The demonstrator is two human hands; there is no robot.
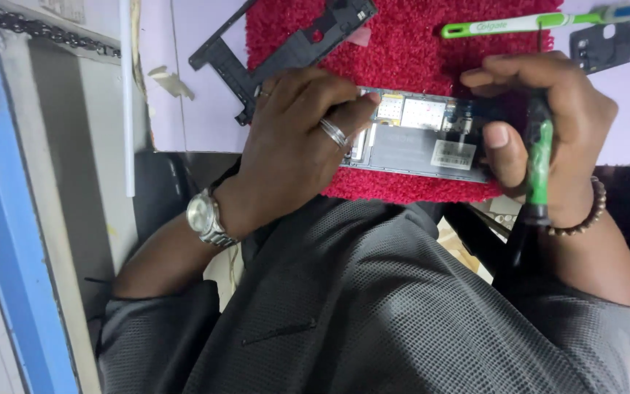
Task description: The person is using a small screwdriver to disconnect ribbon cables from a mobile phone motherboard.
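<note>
Over a red fuzzy mat (410,36), both hands steady an opened phone (421,135) lying flat along its near edge. His left hand (293,146), ring and wristwatch (204,217) on, clamps the phone's nine o'clock end. His right hand (548,124), at three o'clock, grips a green-handled screwdriver (539,160) while its thumb presses the phone. At twelve o'clock lies a green toothbrush (526,24); at eleven, a black frame (286,51).

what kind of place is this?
Probably a phone repair bench: an opened phone lies on a red mat, a green-handled screwdriver is in the right hand, and a detached phone frame lies nearby.
</note>
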